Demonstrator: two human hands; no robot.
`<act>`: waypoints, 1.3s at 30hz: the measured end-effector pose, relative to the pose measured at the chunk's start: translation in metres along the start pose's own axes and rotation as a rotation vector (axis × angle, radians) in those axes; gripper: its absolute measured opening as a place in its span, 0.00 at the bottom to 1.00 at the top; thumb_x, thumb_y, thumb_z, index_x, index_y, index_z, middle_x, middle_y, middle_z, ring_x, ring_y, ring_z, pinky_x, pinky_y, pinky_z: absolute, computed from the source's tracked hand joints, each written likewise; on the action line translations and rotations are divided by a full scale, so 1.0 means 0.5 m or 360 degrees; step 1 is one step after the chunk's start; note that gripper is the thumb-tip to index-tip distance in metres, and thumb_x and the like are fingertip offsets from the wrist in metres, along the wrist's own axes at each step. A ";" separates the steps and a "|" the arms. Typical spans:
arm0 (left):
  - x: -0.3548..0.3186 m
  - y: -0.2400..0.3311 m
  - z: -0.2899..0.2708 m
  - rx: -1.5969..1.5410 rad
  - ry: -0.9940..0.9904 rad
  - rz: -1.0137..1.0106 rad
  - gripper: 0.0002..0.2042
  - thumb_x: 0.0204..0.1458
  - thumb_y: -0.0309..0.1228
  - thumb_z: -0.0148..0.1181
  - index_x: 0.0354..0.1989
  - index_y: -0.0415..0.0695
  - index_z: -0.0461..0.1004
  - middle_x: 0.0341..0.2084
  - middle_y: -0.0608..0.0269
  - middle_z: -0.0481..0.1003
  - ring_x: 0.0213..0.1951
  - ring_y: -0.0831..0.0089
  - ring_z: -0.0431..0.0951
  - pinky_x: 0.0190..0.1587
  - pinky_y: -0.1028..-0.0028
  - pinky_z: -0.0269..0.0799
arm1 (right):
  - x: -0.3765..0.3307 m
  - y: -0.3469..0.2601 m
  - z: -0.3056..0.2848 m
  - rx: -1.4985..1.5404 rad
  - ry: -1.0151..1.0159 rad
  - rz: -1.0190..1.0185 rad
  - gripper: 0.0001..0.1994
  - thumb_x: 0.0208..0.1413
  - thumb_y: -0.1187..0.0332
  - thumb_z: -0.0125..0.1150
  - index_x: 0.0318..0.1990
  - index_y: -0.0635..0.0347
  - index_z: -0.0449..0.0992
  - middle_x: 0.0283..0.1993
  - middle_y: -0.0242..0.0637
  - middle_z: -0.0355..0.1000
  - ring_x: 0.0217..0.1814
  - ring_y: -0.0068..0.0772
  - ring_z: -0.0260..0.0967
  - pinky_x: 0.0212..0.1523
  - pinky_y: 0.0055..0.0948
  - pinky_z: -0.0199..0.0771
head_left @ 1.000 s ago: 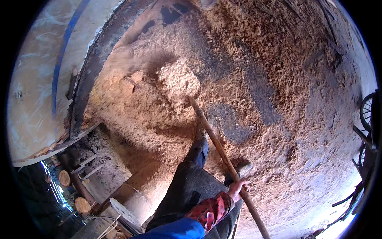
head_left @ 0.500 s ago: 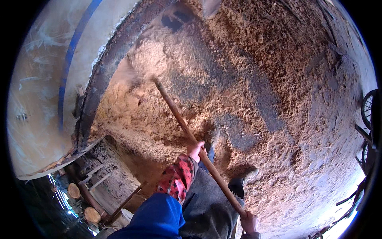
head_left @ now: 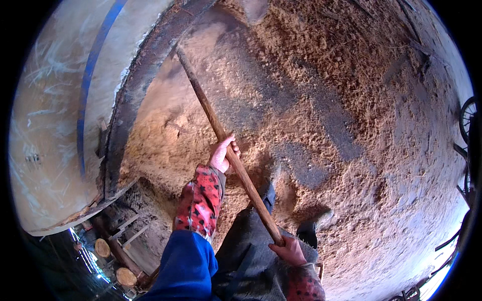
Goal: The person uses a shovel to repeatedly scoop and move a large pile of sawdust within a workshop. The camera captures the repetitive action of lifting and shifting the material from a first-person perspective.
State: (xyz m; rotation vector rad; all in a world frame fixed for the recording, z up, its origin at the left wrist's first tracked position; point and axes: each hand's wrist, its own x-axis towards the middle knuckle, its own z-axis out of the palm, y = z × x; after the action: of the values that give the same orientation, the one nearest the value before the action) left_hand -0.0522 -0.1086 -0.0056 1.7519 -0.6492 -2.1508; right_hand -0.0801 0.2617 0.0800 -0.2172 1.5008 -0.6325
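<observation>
Now, hands: left hand [head_left: 221, 154] and right hand [head_left: 288, 250] wrap tight around the long stick [head_left: 226, 140].
Around: sawdust [head_left: 326, 100] everywhere; logs [head_left: 115, 261] at 7 o'clock.

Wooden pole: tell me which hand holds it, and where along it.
Both hold the wooden pole. The left hand grips it about midway; the right hand grips the near end. The far end lies in the sawdust.

A brown wooden pole [head_left: 221, 135] is showing against tan sawdust [head_left: 321, 100] — red sleeves [head_left: 201, 200] patterned with dark stars, blue jacket [head_left: 183, 266], a blue stripe [head_left: 88, 95] crossing the pale wall [head_left: 45, 130].
</observation>
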 end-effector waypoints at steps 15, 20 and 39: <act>-0.318 -0.404 0.070 0.0055 0.0072 -0.0407 0.08 0.45 0.30 0.60 0.23 0.43 0.67 0.18 0.64 0.68 0.20 0.72 0.71 0.24 0.71 0.69 | -0.320 0.386 -0.070 -0.0629 0.0510 0.0644 0.16 0.34 0.57 0.62 0.29 0.59 0.75 0.24 0.46 0.72 0.28 0.47 0.72 0.30 0.40 0.71; -0.455 -0.538 0.092 -0.0105 0.0053 -0.0724 0.08 0.43 0.26 0.62 0.26 0.41 0.67 0.19 0.62 0.68 0.21 0.70 0.72 0.25 0.69 0.72 | -0.503 0.536 -0.082 -0.0354 0.0483 0.0766 0.12 0.44 0.63 0.56 0.26 0.66 0.69 0.21 0.51 0.68 0.25 0.48 0.68 0.26 0.42 0.66; -0.306 -0.335 0.070 -0.0069 0.0123 -0.0408 0.09 0.46 0.29 0.62 0.28 0.44 0.66 0.18 0.65 0.67 0.20 0.71 0.69 0.23 0.69 0.68 | -0.322 0.293 -0.039 -0.0737 0.0885 0.0245 0.08 0.39 0.65 0.58 0.20 0.59 0.69 0.15 0.49 0.66 0.22 0.53 0.69 0.22 0.46 0.67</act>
State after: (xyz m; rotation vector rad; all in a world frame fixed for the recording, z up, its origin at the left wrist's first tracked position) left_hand -0.0435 0.1156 0.0429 1.9766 -0.3727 -2.2256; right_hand -0.0530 0.4695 0.1418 -0.2901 2.1729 -0.2137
